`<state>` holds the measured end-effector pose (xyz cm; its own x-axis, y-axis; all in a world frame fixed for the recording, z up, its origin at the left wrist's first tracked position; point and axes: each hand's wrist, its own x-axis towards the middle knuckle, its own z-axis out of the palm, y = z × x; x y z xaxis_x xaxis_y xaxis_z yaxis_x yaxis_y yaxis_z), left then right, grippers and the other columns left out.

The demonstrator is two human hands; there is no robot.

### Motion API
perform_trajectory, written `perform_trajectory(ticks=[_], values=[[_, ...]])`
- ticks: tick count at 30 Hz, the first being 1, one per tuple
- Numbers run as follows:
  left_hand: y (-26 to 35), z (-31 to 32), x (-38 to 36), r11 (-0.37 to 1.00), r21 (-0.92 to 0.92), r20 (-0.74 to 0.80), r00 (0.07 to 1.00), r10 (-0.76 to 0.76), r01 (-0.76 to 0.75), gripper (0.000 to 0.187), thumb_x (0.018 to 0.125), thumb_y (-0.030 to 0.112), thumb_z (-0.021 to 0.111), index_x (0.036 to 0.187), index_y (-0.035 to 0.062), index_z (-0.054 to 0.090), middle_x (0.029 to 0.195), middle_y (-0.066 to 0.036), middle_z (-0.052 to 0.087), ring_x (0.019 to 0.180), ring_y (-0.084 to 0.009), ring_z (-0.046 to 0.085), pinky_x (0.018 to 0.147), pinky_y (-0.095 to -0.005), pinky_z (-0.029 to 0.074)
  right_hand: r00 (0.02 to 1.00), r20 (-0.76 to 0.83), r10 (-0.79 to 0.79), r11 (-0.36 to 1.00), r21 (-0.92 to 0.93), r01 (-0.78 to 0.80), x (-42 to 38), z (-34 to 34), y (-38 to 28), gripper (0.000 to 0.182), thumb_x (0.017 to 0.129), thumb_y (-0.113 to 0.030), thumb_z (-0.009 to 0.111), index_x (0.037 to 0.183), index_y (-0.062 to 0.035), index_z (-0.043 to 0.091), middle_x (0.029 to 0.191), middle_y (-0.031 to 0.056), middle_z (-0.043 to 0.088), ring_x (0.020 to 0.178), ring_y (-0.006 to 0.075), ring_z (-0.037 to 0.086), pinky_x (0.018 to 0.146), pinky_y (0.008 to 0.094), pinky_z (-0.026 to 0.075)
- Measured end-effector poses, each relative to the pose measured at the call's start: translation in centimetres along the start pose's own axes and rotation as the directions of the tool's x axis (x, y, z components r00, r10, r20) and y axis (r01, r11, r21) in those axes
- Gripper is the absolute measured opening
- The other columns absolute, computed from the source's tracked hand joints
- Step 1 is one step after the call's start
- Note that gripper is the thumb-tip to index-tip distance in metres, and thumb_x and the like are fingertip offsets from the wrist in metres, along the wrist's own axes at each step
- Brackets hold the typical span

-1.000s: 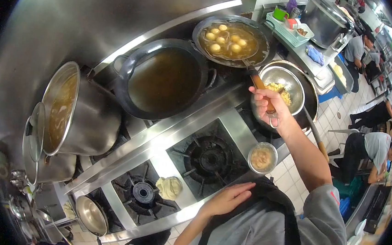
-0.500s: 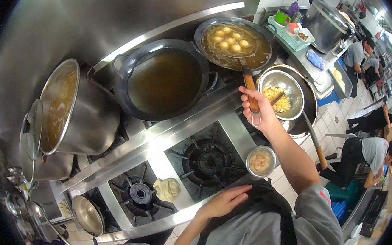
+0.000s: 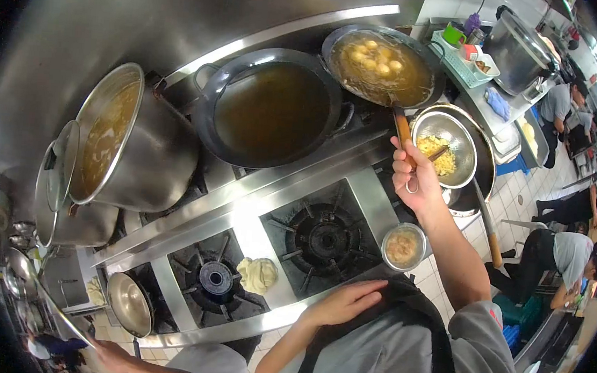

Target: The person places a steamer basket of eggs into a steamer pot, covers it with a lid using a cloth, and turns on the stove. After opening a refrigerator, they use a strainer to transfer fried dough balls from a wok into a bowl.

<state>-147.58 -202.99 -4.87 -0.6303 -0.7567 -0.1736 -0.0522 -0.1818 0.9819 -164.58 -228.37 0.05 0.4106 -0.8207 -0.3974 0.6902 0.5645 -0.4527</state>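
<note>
My right hand [image 3: 417, 176] grips the wooden handle of a skimmer [image 3: 402, 130], its metal end loop hanging below my fingers. The skimmer's head is in the oil of the far wok [image 3: 418, 91], where several pale round balls [image 3: 376, 58] cluster. Beside my right hand, a metal strainer [image 3: 467, 145] with yellow bits [image 3: 438, 155] and a brown utensil rests over a larger pot. My left hand [image 3: 352, 301] lies flat against my dark apron, fingers stretched, holding nothing. Near it is a metal bowl [image 3: 404, 248] with pale pinkish contents in liquid.
A second wok [image 3: 272, 114] holds dark oil. A tall pot [image 3: 153, 161] stands left of it. A folded cloth [image 3: 258, 276] lies between front burners [image 3: 326, 240]. At lower left, another person's hand [image 3: 113, 358] holds a long-handled ladle. Several people work at the right.
The balls in the wok have bunched closer together, and the skimmer has shifted slightly. Another person's hand with the ladle has come into view at lower left. My left hand stays put.
</note>
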Motion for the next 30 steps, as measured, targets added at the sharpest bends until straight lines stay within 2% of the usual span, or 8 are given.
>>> perform_trajectory(ticks=[5, 17, 20, 27, 30], values=[[-0.3, 0.3, -0.1, 0.999, -0.033, -0.051, 0.999, -0.006, 0.005, 0.052, 0.108, 0.037, 0.050, 0.147, 0.0022, 0.051, 0.147, -0.019, 0.055, 0.138, -0.0282, 0.052, 0.115, -0.0355, 0.038, 0.999, 0.027, -0.023, 1.000, 0.011, 0.022, -0.5, -1.0, 0.5, 0.027, 0.102, -0.023, 0.064, 0.124, -0.0103, 0.056, 0.081, -0.0030, 0.056, 0.058, 0.0043, 0.047, 0.046, 0.0188, 0.036], [0.4, -0.1, 0.1, 0.998, -0.052, -0.043, 0.998, -0.047, 0.045, 0.053, 0.108, 0.037, 0.050, 0.148, 0.0015, 0.050, 0.150, -0.018, 0.054, 0.140, -0.0272, 0.050, 0.116, -0.0349, 0.036, 0.997, 0.024, -0.068, 0.996, -0.062, 0.069, -0.7, -1.8, 1.3, 0.032, 0.100, -0.021, 0.065, 0.129, -0.0110, 0.055, 0.080, -0.0038, 0.055, 0.055, 0.0050, 0.047, 0.045, 0.0213, 0.037], [0.4, -0.3, 0.3, 0.999, -0.023, -0.003, 0.999, -0.048, 0.047, 0.052, 0.110, 0.034, 0.047, 0.151, 0.0026, 0.045, 0.153, -0.014, 0.051, 0.140, -0.0217, 0.047, 0.116, -0.0333, 0.035, 0.998, 0.029, -0.062, 0.996, -0.067, 0.063, -0.6, -1.9, 1.0, 0.032, 0.100, -0.021, 0.065, 0.129, -0.0106, 0.055, 0.080, -0.0039, 0.055, 0.055, 0.0050, 0.047, 0.045, 0.0212, 0.038], [0.7, -0.2, 0.3, 0.998, -0.004, 0.006, 0.998, -0.058, 0.058, 0.053, 0.110, 0.036, 0.046, 0.152, 0.0042, 0.045, 0.153, -0.016, 0.050, 0.140, -0.0234, 0.048, 0.116, -0.0339, 0.035, 0.998, 0.003, -0.058, 0.998, -0.034, 0.058, -0.8, -1.5, 1.0, 0.031, 0.099, -0.023, 0.066, 0.127, -0.0110, 0.059, 0.082, -0.0040, 0.058, 0.058, 0.0053, 0.049, 0.046, 0.0213, 0.039], [1.1, -0.1, 0.1, 0.997, -0.004, -0.001, 0.997, -0.076, 0.076, 0.053, 0.110, 0.036, 0.046, 0.152, 0.0046, 0.045, 0.154, -0.016, 0.050, 0.141, -0.0240, 0.047, 0.117, -0.0343, 0.035, 0.997, -0.011, -0.081, 0.996, -0.045, 0.081, -1.1, -1.4, 1.3, 0.037, 0.102, -0.025, 0.062, 0.134, -0.0088, 0.057, 0.085, -0.0040, 0.059, 0.060, 0.0045, 0.049, 0.049, 0.0204, 0.040]])
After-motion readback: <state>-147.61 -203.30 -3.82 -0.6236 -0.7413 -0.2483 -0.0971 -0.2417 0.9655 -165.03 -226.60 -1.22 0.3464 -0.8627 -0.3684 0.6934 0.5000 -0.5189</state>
